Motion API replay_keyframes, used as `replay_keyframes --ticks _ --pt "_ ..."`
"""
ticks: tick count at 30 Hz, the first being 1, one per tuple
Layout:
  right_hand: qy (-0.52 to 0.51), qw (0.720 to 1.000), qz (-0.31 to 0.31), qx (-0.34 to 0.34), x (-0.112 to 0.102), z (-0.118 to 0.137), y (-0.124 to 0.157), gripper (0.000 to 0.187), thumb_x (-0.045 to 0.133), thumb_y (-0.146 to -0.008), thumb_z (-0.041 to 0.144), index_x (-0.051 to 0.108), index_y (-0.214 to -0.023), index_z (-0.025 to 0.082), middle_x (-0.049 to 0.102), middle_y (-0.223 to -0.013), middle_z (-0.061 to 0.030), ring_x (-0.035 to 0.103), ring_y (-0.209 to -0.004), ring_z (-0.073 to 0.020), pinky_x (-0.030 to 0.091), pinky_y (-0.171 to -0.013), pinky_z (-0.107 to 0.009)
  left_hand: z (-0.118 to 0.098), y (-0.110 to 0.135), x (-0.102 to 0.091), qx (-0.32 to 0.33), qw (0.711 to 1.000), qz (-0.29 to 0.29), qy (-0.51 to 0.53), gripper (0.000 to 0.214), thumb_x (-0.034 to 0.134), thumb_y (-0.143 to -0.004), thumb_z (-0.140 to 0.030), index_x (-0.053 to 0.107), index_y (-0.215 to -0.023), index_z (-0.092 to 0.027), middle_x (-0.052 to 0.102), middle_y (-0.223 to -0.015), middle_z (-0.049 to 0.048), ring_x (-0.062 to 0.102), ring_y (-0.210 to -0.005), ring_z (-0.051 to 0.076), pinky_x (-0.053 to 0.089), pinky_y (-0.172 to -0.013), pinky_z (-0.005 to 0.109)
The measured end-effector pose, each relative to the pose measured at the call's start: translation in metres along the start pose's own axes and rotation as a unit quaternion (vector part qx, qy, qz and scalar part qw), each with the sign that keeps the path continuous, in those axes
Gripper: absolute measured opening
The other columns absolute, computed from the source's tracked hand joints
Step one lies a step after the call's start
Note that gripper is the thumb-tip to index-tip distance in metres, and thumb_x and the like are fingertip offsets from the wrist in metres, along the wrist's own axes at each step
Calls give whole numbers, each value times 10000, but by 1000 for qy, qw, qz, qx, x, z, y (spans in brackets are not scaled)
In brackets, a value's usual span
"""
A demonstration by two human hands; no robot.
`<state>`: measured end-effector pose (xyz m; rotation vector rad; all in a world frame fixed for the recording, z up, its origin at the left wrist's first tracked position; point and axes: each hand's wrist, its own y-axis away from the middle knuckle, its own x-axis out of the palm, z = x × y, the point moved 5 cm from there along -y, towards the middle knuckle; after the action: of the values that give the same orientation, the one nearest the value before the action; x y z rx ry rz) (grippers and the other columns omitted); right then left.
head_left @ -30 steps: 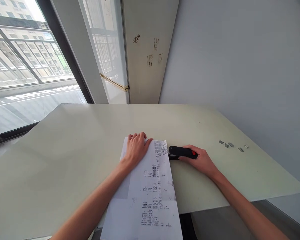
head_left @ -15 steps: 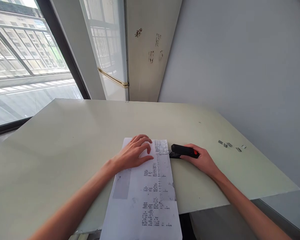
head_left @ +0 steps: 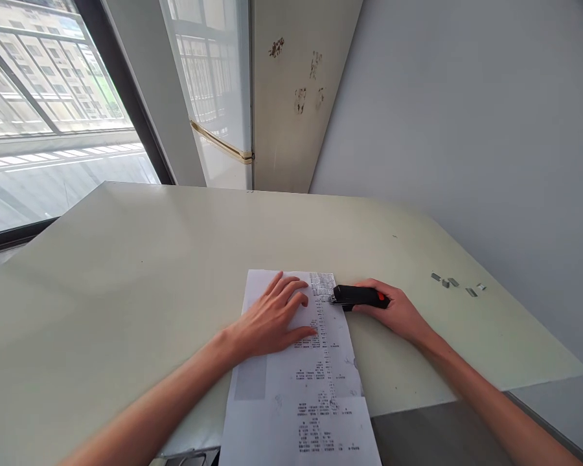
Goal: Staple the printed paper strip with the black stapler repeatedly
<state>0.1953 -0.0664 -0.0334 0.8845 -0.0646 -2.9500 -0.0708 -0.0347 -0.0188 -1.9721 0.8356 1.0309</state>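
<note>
A stack of white printed paper sheets (head_left: 315, 375) lies on the pale green table (head_left: 150, 259), its near end hanging over the front edge. My left hand (head_left: 276, 317) rests flat on the upper half of the sheets, fingers spread and pointing right. My right hand (head_left: 396, 310) is closed around the back of a black stapler with a red mark (head_left: 357, 296). The stapler lies on the table with its nose over the top right edge of the paper.
Several loose strips of staples (head_left: 454, 285) lie on the table at the right, near the grey wall. A white fridge (head_left: 252, 97) stands behind the table's far edge. A large window fills the left.
My left hand has slid from the paper's top edge down toward its middle and turned to the right. The stapler's nose has moved onto the paper's edge. The view has shifted slightly.
</note>
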Motion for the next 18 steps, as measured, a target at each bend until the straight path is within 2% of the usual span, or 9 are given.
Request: replay_keyframes --ticks 4,10,15,18 --pt "41 999 12 -10 -2 9 -1 376 776 -836 560 733 -1092 288 768 -1093 -33 685 -1017 -280 518 -893 -389 -2 1 1 12 1000 8 -18 337 614 -1014 -498 607 -1215 -228 587 -1440 139 492 -1420 314 263 -1279 600" --pt "131 991 -1 -24 -15 31 2 443 686 -884 648 708 -1207 346 719 -1300 -30 644 -1184 -309 488 -1031 -443 -7 1 2 35 999 30 -3 449 651 -985 -532 646 -1355 -279 490 -1594 127 421 -1496 357 216 -1280 648" --pt "108 994 -26 -5 3 55 -2 508 376 -1047 656 658 -1343 355 652 -1450 -32 573 -1359 -316 459 -1127 -472 -10 4 5 47 997 53 9 531 639 -989 -548 595 -1477 -344 353 -1696 98 276 -1576 407 172 -1267 706" --pt "109 994 -23 -9 16 59 -12 549 303 -1070 645 656 -1376 356 618 -1504 -18 491 -1460 -309 382 -1218 -499 -13 6 9 55 997 52 14 559 616 -995 -570 576 -1503 -338 303 -1714 97 233 -1587 407 157 -1277 692"
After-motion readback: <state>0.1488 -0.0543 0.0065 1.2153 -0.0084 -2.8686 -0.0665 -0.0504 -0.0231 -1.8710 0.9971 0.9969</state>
